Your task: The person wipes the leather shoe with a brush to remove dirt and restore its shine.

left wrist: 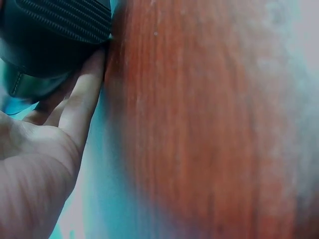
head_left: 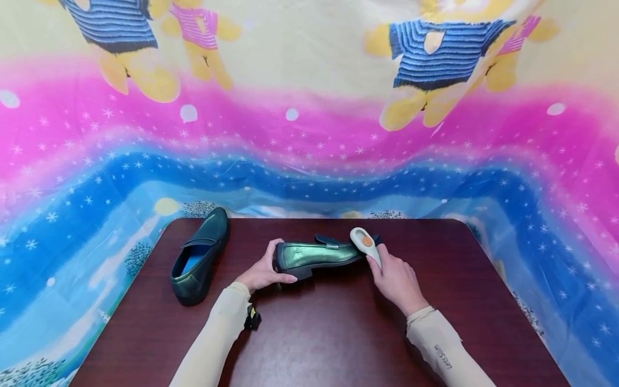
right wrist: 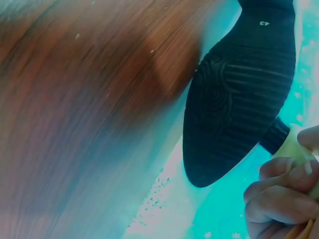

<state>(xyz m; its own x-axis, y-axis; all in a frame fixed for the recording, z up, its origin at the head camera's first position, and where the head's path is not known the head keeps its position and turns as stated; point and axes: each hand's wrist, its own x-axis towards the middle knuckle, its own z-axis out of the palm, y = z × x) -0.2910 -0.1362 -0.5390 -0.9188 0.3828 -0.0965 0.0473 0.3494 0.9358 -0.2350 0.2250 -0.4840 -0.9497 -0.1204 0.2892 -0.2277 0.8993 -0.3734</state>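
Observation:
A shiny dark green loafer (head_left: 314, 255) lies over the table on its side, its toe to the right. My left hand (head_left: 266, 271) grips it round the heel, thumb at the near side. In the left wrist view the fingers reach under the dark heel (left wrist: 60, 45). My right hand (head_left: 397, 279) holds a shoe brush with a pale handle (head_left: 366, 246) and an orange oval on it, up against the toe end. The right wrist view shows the black sole (right wrist: 239, 94), marked 43, with the brush's dark head (right wrist: 275, 135) at its edge.
A second dark green loafer (head_left: 200, 260) with a blue insole stands upright at the left of the brown table (head_left: 309, 333). A printed curtain (head_left: 309, 134) with bears and snowflakes hangs close behind the table and along its sides.

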